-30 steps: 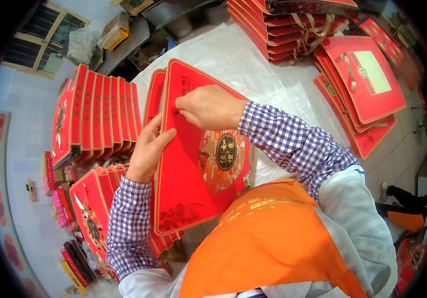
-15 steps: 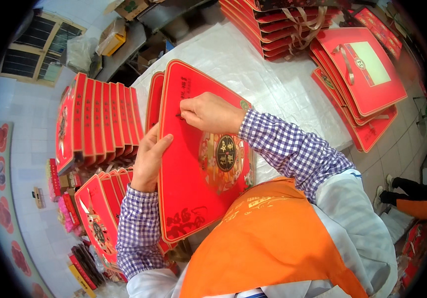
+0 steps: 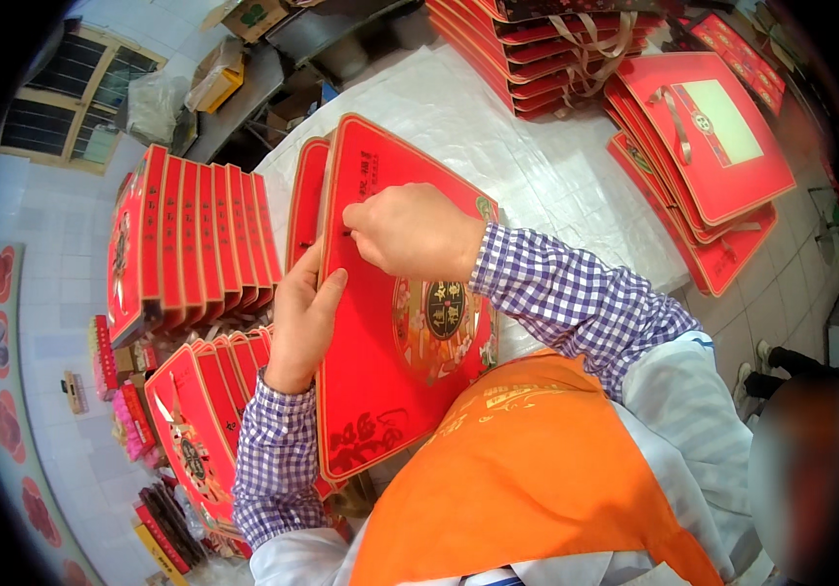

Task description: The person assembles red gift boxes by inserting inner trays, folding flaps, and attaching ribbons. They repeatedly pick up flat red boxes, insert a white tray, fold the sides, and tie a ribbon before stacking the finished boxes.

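A desk under white sheeting fills the middle. At its near edge stands a red box lid, tilted. The right hand pinches something tiny on its face, too small to identify. The left hand, fingers pressed together, braces the lid's 9 o'clock edge. Red box rows stand at 9 o'clock, stacks at 1 o'clock, partly cut off.
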Demonstrator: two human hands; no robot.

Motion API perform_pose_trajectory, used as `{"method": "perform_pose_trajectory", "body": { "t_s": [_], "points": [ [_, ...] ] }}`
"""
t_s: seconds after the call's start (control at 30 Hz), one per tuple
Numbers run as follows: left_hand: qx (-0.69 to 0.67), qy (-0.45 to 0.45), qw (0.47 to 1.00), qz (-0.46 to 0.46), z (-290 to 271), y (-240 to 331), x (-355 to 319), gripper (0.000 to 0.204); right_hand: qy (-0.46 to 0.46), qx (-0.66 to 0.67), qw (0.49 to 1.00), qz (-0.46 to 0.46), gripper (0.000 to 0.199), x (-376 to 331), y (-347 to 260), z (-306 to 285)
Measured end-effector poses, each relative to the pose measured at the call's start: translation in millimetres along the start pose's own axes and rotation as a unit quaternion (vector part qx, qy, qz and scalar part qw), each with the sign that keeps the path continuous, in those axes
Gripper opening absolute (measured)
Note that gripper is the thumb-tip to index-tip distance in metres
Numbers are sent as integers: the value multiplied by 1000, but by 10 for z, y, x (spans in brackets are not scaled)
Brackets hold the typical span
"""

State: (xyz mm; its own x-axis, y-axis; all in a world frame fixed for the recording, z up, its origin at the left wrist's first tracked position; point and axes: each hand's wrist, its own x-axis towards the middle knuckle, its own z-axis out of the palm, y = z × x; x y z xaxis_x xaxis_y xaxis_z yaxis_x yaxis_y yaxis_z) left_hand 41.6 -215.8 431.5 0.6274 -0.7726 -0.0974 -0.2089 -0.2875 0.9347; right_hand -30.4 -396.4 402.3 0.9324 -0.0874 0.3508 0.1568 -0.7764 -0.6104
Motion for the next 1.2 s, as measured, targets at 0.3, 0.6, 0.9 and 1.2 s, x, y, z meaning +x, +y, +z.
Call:
{"method": "perform_pose_trajectory", "body": {
  "t_s": [0.3, 0.6, 0.9, 1.2],
  "points": [
    [153, 16, 986, 70, 100, 82, -18, 50, 50, -11, 998, -23, 9, -78, -12, 121],
    [198, 10, 974, 106, 142, 152, -42, 52, 84, -126, 984, -92, 11, -165, -75, 118],
    [200, 1, 973, 115, 205, 219, -53, 50, 46, 41, 997, 39, 12, -105, -23, 28],
    [154, 17, 985, 75, 269, 157, -154, 47, 113, -54, 990, -66, 9, -293, -96, 171]
  ]
}}
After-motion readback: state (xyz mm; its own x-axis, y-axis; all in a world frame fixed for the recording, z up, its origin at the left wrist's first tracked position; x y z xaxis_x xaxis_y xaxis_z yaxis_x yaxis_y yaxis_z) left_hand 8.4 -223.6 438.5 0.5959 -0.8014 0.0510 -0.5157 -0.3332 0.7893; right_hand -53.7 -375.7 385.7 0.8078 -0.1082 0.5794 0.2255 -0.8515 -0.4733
